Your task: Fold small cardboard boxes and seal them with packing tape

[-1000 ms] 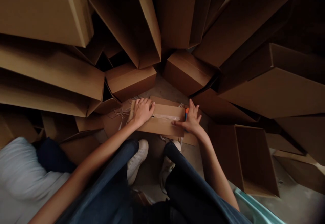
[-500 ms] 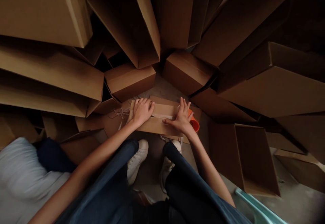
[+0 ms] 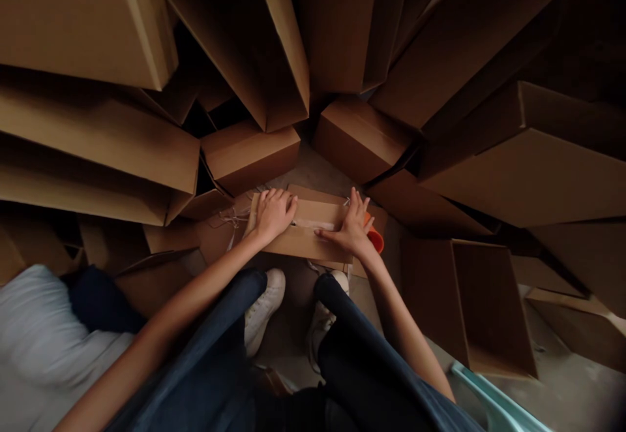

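Orange tape dispenser (image 3: 375, 241), less showing, right hand (image 3: 349, 228) on cardboard box (image 3: 313, 241)

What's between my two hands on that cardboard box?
In the head view, the top of the cardboard box lies between your left hand and your right hand, with a strip of shiny tape running across it.

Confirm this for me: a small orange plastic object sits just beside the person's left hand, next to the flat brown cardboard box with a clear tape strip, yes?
No: the head view shows the small orange plastic object beside the right hand, not the left hand. It does sit next to the flat brown cardboard box with a clear tape strip.
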Demonstrator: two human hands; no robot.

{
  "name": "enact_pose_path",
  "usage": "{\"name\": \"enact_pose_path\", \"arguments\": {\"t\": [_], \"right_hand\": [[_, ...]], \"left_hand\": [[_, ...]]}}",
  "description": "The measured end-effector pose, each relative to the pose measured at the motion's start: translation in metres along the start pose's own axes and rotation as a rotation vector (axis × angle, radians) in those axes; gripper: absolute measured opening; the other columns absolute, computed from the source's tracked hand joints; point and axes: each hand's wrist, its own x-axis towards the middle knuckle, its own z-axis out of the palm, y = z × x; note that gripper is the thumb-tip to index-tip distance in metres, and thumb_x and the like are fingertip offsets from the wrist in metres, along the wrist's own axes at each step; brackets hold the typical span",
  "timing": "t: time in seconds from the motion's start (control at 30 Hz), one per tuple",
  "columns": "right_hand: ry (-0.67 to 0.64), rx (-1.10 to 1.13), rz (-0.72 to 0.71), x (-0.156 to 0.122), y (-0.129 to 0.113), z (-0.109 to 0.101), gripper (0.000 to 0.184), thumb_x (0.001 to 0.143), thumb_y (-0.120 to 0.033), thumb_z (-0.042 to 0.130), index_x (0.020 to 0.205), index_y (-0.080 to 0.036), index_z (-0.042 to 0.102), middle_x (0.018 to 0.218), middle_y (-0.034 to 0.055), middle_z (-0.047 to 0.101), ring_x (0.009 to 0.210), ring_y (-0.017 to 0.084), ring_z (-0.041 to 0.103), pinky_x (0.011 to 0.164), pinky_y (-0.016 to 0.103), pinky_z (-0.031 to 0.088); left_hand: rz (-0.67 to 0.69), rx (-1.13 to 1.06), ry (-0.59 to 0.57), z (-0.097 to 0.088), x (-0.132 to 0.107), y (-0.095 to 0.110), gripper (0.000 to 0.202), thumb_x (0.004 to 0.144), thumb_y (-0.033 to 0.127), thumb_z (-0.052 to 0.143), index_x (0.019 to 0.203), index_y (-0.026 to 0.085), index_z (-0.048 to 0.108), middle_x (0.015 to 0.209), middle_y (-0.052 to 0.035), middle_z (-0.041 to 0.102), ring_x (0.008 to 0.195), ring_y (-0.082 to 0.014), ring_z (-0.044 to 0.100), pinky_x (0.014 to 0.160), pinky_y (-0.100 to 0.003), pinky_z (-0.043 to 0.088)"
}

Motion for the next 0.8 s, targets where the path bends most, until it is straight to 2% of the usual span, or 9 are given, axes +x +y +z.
{"name": "enact_pose_path", "arguments": {"t": [0.2, 0.37, 0.5, 0.67, 0.8], "right_hand": [[-0.060, -0.002, 0.063, 0.001, 0.009, -0.010, 0.136, 0.055, -0.050, 0.081, 0.155, -0.023, -0.008, 0.164, 0.0167, -0.003, 0.148, 0.040, -0.017, 0.109, 0.076, 0.000], [-0.008, -0.015, 0.010, 0.001, 0.019, -0.010, 0.135, 0.057, -0.056, 0.079, 0.155, -0.025, -0.010, 0.164, 0.0187, -0.002, 0.148, 0.043, -0.012, 0.106, 0.080, 0.003], [0.009, -0.013, -0.002, -0.002, 0.010, -0.003, 0.132, 0.061, -0.059, 0.076, 0.155, -0.023, -0.011, 0.164, 0.0198, -0.001, 0.148, 0.043, -0.013, 0.107, 0.079, 0.003], [0.003, -0.008, -0.027, -0.006, -0.007, 0.006, 0.129, 0.064, -0.052, 0.076, 0.155, -0.023, -0.011, 0.164, 0.0175, -0.003, 0.149, 0.039, -0.016, 0.110, 0.075, 0.004], [-0.016, -0.015, 0.019, -0.006, -0.004, 0.003, 0.131, 0.063, -0.048, 0.079, 0.154, -0.026, -0.012, 0.164, 0.0169, -0.001, 0.149, 0.039, -0.013, 0.109, 0.076, 0.007]], "left_hand": [[-0.005, 0.020, -0.006, -0.001, 0.000, 0.001, 0.031, 0.100, 0.033, 0.040, 0.100, 0.019, 0.068, 0.106, -0.0096, 0.072, 0.104, -0.0268, 0.060, 0.095, -0.042, 0.038], [-0.002, 0.012, 0.001, 0.000, 0.000, 0.000, 0.032, 0.100, 0.033, 0.040, 0.100, 0.019, 0.068, 0.105, -0.0097, 0.072, 0.104, -0.0273, 0.060, 0.096, -0.042, 0.037], [0.008, 0.012, 0.004, 0.000, 0.000, 0.000, 0.032, 0.100, 0.033, 0.040, 0.099, 0.018, 0.068, 0.104, -0.0093, 0.072, 0.103, -0.0271, 0.060, 0.096, -0.041, 0.037], [0.004, 0.019, 0.005, -0.001, 0.000, 0.001, 0.031, 0.100, 0.033, 0.041, 0.099, 0.018, 0.068, 0.104, -0.0099, 0.072, 0.102, -0.0271, 0.060, 0.095, -0.041, 0.037], [0.002, 0.021, 0.000, 0.000, -0.001, 0.001, 0.032, 0.100, 0.033, 0.040, 0.099, 0.019, 0.068, 0.104, -0.0098, 0.072, 0.102, -0.0271, 0.060, 0.094, -0.042, 0.038]]}}
